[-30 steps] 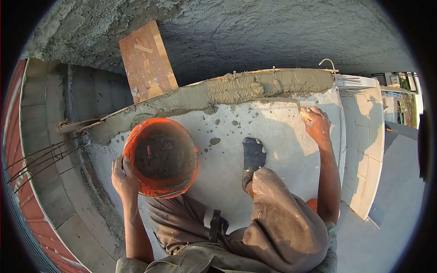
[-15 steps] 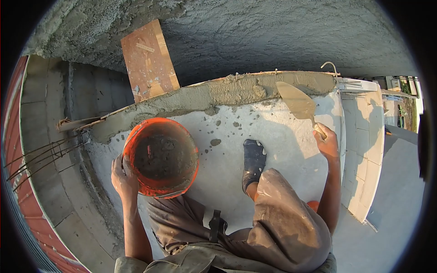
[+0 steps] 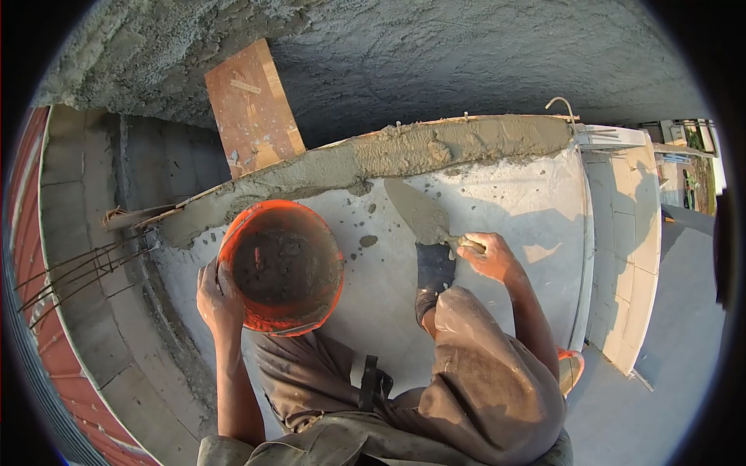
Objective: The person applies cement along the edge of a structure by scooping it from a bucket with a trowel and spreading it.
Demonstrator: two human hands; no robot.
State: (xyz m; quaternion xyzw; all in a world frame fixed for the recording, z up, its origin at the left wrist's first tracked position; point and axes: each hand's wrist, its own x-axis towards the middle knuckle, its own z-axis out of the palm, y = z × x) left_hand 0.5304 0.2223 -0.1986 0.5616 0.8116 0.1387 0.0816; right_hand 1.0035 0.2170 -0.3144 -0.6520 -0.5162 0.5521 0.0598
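My left hand [image 3: 221,293] is closed on the left rim of an orange bucket [image 3: 337,291], which is tilted toward me. Wet mortar [image 3: 284,260] sits inside it. In my right hand [image 3: 491,256] is the handle of a trowel [image 3: 418,211], its broad blade pointing up and left over the pale slab. Beyond the blade, a band of wet mortar [image 3: 404,149] runs along the slab's far edge, rough on top. Part of my dark sock [image 3: 435,268] shows just below the trowel.
A wooden board [image 3: 255,109] leans at the far edge. Rebar rods [image 3: 85,272] stick out on the left, and a bent rod [image 3: 561,102] rises at the far right corner. Mortar drops dot the slab [image 3: 381,287]. A rough grey wall [image 3: 466,54] stands beyond.
My right hand has brought the trowel left and nearer to me, away from the mortar band toward the bucket. The left hand still grips the bucket, which has barely shifted.
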